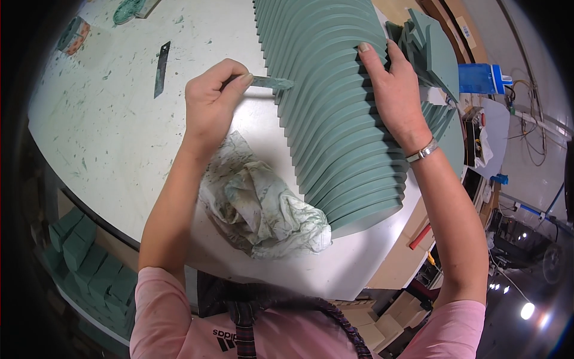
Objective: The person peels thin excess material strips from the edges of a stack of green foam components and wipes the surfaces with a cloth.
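A long row of overlapping dull-green sheets (pixel 335 128), fanned like shingles, runs across the white table from its far side toward me. My left hand (pixel 216 96) pinches a narrow flat blade (pixel 263 82), its tip smeared with green paste and touching or just above the row's left edge. My right hand (pixel 394 96) grips the row's right side, thumb on top and fingers over the edge; some fingertips are hidden. Below my left hand lies a crumpled white cloth (pixel 257 206) with green stains, against the near end of the row.
On the white table (pixel 78 131), a dark snap-off blade (pixel 161 70), a paste-smeared tub (pixel 73 36) and a green-coated tool (pixel 128 11) lie to the left. More green sheets (pixel 433 54) lean at the right, near a blue container (pixel 481 79). Green blocks (pixel 89 263) sit below the table's left edge.
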Tool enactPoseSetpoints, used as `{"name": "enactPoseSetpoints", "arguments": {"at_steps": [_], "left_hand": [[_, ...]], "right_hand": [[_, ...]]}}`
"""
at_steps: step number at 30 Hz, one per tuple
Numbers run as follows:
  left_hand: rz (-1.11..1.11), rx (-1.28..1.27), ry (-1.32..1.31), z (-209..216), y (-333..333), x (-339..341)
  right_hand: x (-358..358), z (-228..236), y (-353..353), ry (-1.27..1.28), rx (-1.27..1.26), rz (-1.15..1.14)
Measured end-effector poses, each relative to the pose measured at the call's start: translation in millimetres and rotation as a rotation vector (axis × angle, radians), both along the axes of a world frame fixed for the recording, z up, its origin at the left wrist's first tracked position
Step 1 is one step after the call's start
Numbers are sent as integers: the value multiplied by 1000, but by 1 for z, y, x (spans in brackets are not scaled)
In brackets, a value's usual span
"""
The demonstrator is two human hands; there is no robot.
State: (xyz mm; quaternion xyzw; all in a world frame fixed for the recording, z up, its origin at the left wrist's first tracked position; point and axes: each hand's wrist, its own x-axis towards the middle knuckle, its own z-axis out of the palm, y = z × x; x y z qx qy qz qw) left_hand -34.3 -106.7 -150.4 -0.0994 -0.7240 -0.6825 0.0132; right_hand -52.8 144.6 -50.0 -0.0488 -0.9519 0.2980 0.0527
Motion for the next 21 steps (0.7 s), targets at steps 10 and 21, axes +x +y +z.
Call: {"name": "enactPoseSetpoints", "arguments": {"at_steps": [10, 21], "left_hand": [[36, 79, -14, 0, 3, -1], [51, 71, -67, 1, 3, 0]], "right_hand": [[-1, -2, 3, 13, 16, 18], [-1, -1, 2, 6, -2, 23]]}}
